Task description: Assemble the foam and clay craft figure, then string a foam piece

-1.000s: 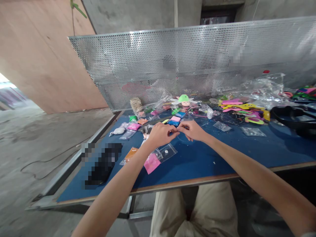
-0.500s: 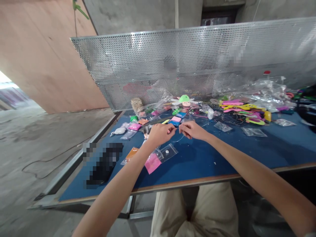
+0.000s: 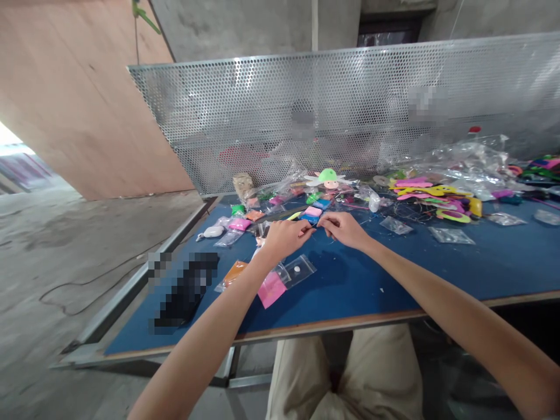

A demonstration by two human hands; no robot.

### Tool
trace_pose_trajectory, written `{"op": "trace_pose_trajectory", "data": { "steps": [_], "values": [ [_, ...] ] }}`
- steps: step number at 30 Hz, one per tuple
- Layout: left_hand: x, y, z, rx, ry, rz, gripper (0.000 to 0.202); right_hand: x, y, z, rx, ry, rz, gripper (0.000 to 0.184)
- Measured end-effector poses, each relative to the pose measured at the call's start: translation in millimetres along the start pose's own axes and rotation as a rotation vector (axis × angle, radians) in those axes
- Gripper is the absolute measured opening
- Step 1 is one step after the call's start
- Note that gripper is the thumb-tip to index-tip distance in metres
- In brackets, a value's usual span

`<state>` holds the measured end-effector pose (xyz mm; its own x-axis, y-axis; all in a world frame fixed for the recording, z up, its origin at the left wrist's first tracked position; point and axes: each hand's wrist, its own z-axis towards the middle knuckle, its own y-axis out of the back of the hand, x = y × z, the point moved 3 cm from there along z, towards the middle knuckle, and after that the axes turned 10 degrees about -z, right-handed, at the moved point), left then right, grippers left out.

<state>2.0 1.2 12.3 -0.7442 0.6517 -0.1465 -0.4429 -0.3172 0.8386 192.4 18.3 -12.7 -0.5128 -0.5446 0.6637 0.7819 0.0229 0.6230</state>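
My left hand (image 3: 285,238) is closed in a pinch above the middle of the blue table. What sits in its fingertips is too small to make out. Just to the right, my right hand (image 3: 343,228) pinches with thumb and forefinger, its tips almost meeting the left ones. A thin clear thread hung in a loop by these fingers a moment ago; now it hardly shows. Behind the fingertips lie blue and pink packets (image 3: 311,212). Nearer me, partly behind my left forearm, are a pink packet (image 3: 272,290), a clear zip bag with a white disc (image 3: 300,270) and an orange packet (image 3: 235,272).
A green-capped toy figure (image 3: 328,177) stands at the back against a perforated metal panel (image 3: 262,111). Colourful foam pieces (image 3: 431,190) and clear plastic bags (image 3: 464,166) are heaped back right. A white earphone case (image 3: 213,231) and a dark pixelated object (image 3: 186,291) lie on the left.
My fingertips have come slightly closer together. The thread loop that hung below them no longer shows clearly. The packets on the table stay where they were.
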Motion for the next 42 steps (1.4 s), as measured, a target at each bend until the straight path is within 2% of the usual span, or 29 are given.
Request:
{"op": "trace_pose_trajectory", "data": {
  "steps": [5,11,20,31,39,42],
  "values": [
    [-2.7,-0.1,0.1,0.009,-0.015,0.004,0.023,6.2,0.4,-2.9,-0.074,0.034,-0.01,0.039],
    [-4.3,0.5,-0.6,-0.041,-0.042,0.049,0.03,9.7,-2.8,-6.8,-0.003,-0.023,0.089,0.04],
    [-1.8,-3.7,-4.7,-0.049,-0.229,0.141,0.035,14.5,-3.5,-9.0,0.075,-0.079,0.15,0.036],
    [-9.6,1.8,-6.0,-0.045,-0.357,0.199,0.034,19.0,-4.0,-10.2,0.06,-0.07,0.204,0.037],
    [-9.9,3.2,-6.0,-0.03,-0.344,0.12,0.034,19.9,-5.7,-11.6,0.052,-0.07,0.217,0.038],
    [-9.7,2.9,-6.5,-0.02,-0.349,0.157,0.034,21.4,-5.6,-12.4,0.045,-0.057,0.195,0.037]
  ]
}}
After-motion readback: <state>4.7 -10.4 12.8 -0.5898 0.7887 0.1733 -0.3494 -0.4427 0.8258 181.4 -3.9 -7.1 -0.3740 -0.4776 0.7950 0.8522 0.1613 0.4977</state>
